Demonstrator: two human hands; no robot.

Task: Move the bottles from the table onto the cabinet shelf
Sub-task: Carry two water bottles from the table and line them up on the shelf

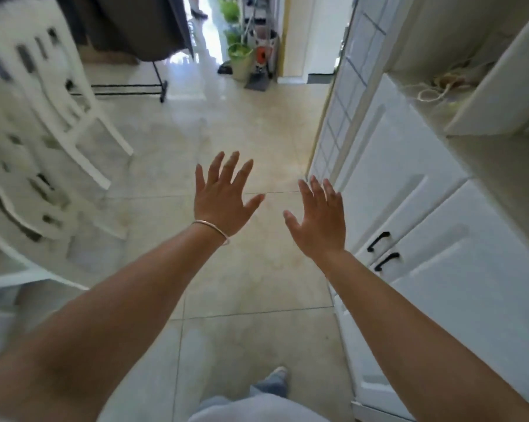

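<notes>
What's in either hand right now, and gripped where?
Nothing. The left hand and right hand are both open, fingers spread, held out over the floor. No bottle is in view.

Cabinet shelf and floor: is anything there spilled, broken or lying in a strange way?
Nothing is spilled or broken. A loose tangle of string lies on the open cabinet shelf. No bottles are in view. The left hand and right hand are spread open, holding nothing.

Glossy beige tile floor (226,123) runs to a bright far doorway (210,22). White chairs (53,95) (blurred) stand left, with white cupboard doors (439,239) right and potted plants (238,56) far.
</notes>
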